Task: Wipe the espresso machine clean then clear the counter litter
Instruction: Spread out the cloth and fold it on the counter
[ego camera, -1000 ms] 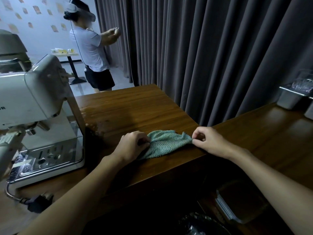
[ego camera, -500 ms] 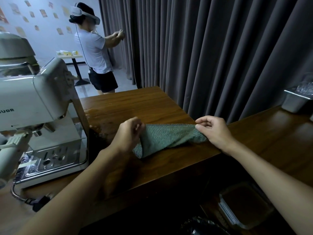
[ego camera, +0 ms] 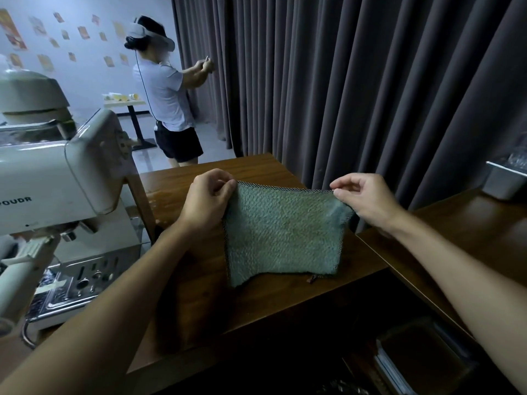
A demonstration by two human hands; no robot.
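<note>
A green textured cloth [ego camera: 285,235] hangs spread out above the wooden counter [ego camera: 256,303]. My left hand [ego camera: 209,199] pinches its top left corner. Its top right corner is pinched by my right hand [ego camera: 365,198]. The cloth's lower edge rests on or just above the counter. The cream espresso machine [ego camera: 65,181] stands at the left, with its steel drip tray [ego camera: 82,283] in front and a portafilter handle [ego camera: 25,266] sticking out toward me.
Dark curtains [ego camera: 342,81] hang behind the counter. A steel container [ego camera: 504,181] sits on a second counter at the right. A tray [ego camera: 422,357] lies on a lower shelf. A person wearing a headset [ego camera: 168,95] stands in the background.
Both hands lifted the cloth off the counter and pulled it apart, so it went from bunched up to spread flat and hanging.
</note>
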